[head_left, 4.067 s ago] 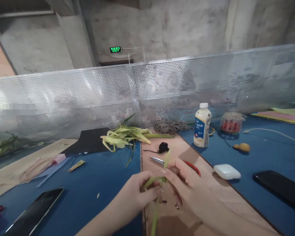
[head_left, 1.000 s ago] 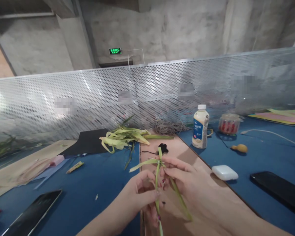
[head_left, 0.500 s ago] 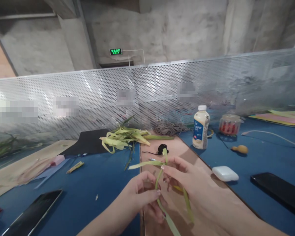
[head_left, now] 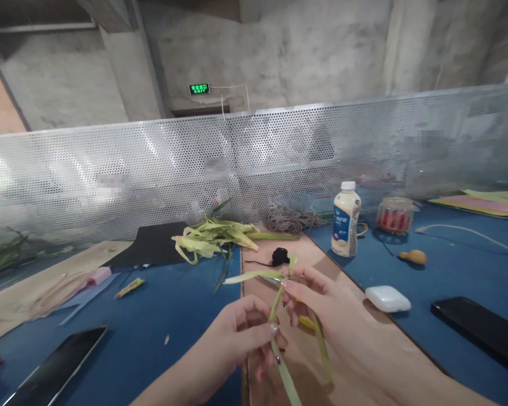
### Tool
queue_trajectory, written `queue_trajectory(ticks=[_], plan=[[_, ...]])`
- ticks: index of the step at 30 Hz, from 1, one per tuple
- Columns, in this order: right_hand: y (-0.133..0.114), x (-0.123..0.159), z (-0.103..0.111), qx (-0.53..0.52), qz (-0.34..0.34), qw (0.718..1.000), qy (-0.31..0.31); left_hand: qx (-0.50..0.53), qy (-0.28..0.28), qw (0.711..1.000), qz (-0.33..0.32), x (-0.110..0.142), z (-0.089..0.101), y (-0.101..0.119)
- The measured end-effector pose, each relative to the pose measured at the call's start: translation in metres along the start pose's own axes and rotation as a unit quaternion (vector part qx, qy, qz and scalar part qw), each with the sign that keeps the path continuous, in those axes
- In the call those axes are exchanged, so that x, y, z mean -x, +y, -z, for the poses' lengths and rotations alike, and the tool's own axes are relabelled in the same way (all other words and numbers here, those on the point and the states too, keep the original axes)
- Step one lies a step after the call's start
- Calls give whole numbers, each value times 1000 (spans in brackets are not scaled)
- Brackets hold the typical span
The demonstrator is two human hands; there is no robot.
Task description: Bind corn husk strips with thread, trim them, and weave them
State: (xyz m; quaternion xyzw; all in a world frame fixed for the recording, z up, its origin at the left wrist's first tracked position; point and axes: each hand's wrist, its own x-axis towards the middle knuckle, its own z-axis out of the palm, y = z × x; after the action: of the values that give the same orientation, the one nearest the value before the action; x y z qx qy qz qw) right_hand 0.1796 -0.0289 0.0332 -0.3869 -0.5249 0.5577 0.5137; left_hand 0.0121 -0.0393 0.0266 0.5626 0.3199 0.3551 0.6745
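Note:
Green corn husk strips (head_left: 253, 276) cross at the fingertips of my right hand (head_left: 328, 301), which is closed on the crossing in a pinch. One end points left, a short end sticks up, and another hangs below the palm. My left hand (head_left: 245, 332) pinches the strip running down toward me between thumb and fingers; its tail (head_left: 288, 380) hangs past the hand. Under the hands, a yellow object (head_left: 307, 322) and a metal tip show in part, mostly hidden. A small bundle of black cord (head_left: 280, 256) lies just beyond the fingers.
A heap of corn husks (head_left: 214, 237) and tangled grey twine (head_left: 294, 220) lie at the back. On the right are a bottle (head_left: 346, 220), a clear tub (head_left: 395, 214), a white case (head_left: 388, 299) and a black phone (head_left: 482, 332). Another phone (head_left: 57, 366) is at left.
The crossing of the strips has shifted slightly right with my right hand. The lower tail has swung a little left. Both hands keep their pinch.

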Motion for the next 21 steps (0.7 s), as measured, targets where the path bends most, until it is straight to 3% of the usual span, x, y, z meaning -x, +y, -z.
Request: queue_trajectory(ticks=[5,14,18,21], plan=[[-3,3,-4,-73,-16,997,-22,66,-28,997,-3,1,2,0],[-1,6,1,-54,6,998,-43,144,-13,989,-36,-2,5,-12],[-3,6,-1,-78,-24,991,-108,109,-1,994,-32,-3,1,-12],[0,2,-2,-48,-28,994,-93,60,22,997,-47,-6,-2,-12]])
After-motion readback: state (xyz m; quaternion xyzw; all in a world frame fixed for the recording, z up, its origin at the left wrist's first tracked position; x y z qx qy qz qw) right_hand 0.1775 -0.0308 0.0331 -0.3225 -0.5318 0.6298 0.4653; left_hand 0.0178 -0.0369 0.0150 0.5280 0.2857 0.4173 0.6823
